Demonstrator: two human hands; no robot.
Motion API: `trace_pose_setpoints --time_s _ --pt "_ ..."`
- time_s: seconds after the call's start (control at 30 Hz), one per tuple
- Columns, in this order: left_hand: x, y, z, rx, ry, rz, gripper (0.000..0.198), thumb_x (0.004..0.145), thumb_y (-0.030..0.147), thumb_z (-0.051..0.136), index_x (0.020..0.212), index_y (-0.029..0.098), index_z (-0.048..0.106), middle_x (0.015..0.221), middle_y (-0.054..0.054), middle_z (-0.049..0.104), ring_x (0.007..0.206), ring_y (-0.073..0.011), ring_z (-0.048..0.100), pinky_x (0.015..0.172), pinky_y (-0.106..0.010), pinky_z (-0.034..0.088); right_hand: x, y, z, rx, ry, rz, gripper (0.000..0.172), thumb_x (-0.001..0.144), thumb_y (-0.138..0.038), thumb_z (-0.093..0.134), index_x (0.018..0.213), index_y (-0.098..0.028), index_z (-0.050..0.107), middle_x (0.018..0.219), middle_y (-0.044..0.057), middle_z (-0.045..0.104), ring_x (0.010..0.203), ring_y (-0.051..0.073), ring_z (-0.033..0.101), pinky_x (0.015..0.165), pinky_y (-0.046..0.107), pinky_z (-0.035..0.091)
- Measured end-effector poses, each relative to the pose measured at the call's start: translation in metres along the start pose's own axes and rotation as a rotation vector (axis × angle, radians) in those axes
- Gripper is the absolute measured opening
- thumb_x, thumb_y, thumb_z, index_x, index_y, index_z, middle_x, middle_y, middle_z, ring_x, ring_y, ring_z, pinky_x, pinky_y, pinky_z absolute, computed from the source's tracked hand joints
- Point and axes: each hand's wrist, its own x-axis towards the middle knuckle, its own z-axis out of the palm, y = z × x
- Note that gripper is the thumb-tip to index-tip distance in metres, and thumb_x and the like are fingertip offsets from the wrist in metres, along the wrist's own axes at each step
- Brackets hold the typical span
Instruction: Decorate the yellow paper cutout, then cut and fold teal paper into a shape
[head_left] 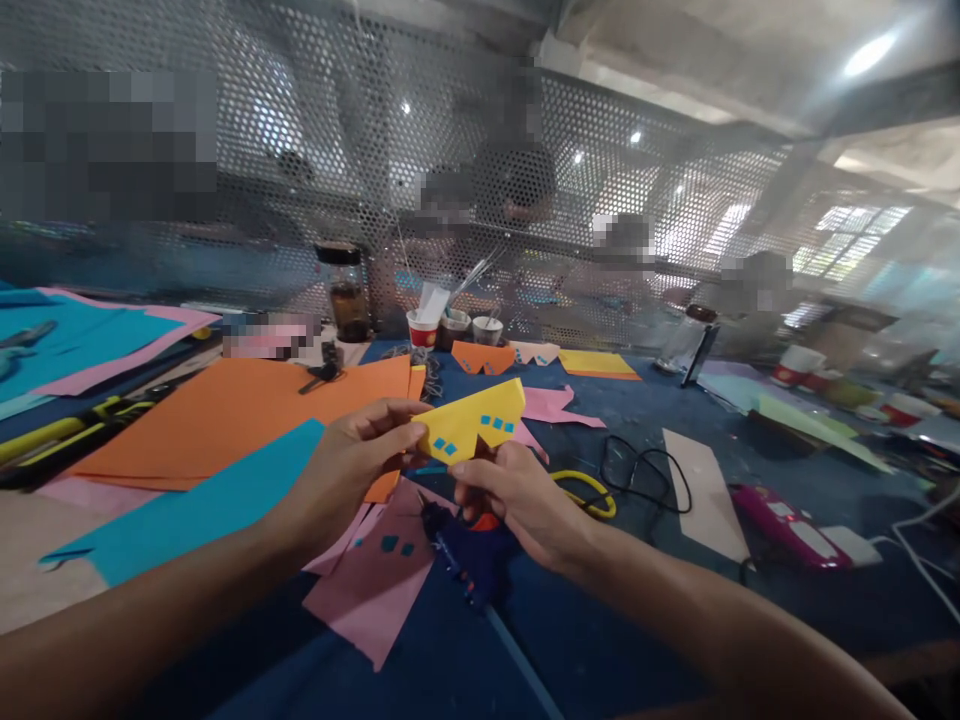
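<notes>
A yellow paper cut-out [465, 430] with a notch in its lower edge and several small blue squares is held up in front of me. My left hand [379, 445] pinches its left end between thumb and fingers. At its lower edge, beside the notch, my right hand [506, 490] grips the paper with curled fingers. Under my right hand lies a blue glue gun [472, 560], partly hidden by it. Pink paper [375, 610] with a few blue squares on it lies below, beside the gun's nozzle.
Orange sheets [247, 420] and a blue sheet [217, 505] lie at left. Similar orange [484, 358] and pale cut-outs stand at the back, near paper cups [422, 330] and a jar [349, 295]. At right are a black cord [645, 455] and a magenta device [787, 525].
</notes>
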Motion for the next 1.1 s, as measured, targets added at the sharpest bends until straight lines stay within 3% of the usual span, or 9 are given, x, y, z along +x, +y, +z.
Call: trace_pose_setpoints --time_s 0.5,0.8,1.1 --pt "-0.0067 -0.0017 0.0068 0.066 -0.020 0.035 0.038 0.079 0.041 0.086 0.110 0.021 0.077 0.093 -0.004 0.078 0.083 -0.0206 0.071 0.074 -0.031 0.056 -0.0024 0.0080 0.0017 0.020 0.044 0.024 0.021 0.079 -0.034 0.076 0.083 -0.016 0.067 0.063 -0.002 0.065 0.050 0.008 0.053 0.051 0.020 0.043" --pt "-0.0076 -0.0028 0.0085 0.061 -0.024 0.029 0.037 0.079 0.040 0.086 0.109 0.022 0.078 0.089 -0.001 0.077 0.083 -0.0179 0.069 0.072 -0.027 0.055 -0.0029 0.0079 0.0051 -0.018 0.108 0.063 0.014 0.079 -0.029 0.071 0.078 -0.016 0.065 0.058 -0.002 0.063 0.047 0.008 0.052 0.050 0.020 0.041" --pt "-0.0093 0.0011 0.0101 0.071 -0.031 0.042 0.039 0.075 0.042 0.088 0.107 0.021 0.077 0.085 -0.002 0.075 0.078 -0.0195 0.070 0.070 -0.030 0.056 0.0004 0.0061 0.0049 -0.043 0.117 0.054 0.015 0.074 -0.031 0.073 0.075 -0.018 0.065 0.052 -0.005 0.058 0.044 0.008 0.050 0.044 0.020 0.037"
